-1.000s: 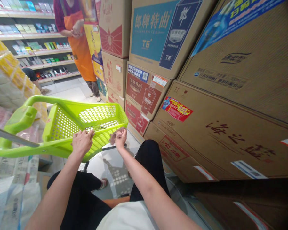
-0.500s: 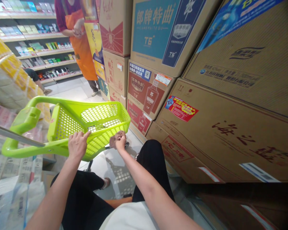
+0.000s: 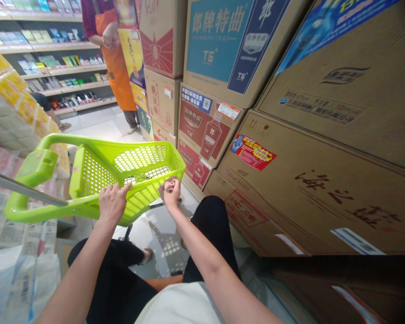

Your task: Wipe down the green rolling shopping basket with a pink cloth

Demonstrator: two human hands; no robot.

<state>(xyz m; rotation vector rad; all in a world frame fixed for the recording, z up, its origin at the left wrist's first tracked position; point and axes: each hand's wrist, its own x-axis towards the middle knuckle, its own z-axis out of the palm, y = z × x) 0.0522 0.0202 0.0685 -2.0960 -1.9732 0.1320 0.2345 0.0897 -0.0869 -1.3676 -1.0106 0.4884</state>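
A lime-green plastic shopping cart (image 3: 87,211) stands on the floor before me, turned sideways. My left hand (image 3: 112,201) is closed over its near rim, one finger lying along the edge toward the basket. Farther along that rim, my right hand (image 3: 172,192) is in a fist around a crumpled brownish-pink cloth (image 3: 168,185), held against the basket's outer side near its corner. Most of the cloth is hidden in my fingers. The basket's lattice floor shows between its walls, with nothing visible in it.
Stacked cardboard cartons (image 3: 317,148) wall in the right side. Wrapped paper packs (image 3: 23,252) are piled at left. A person in an orange apron (image 3: 116,74) stands ahead by the cartons. Behind are stocked shelves (image 3: 54,47); another person's leg shows past the packs.
My right hand has drawn the cloth up closer to the cart's rim, and less of it hangs out. My left hand stays on the rim. The view has shifted slightly.
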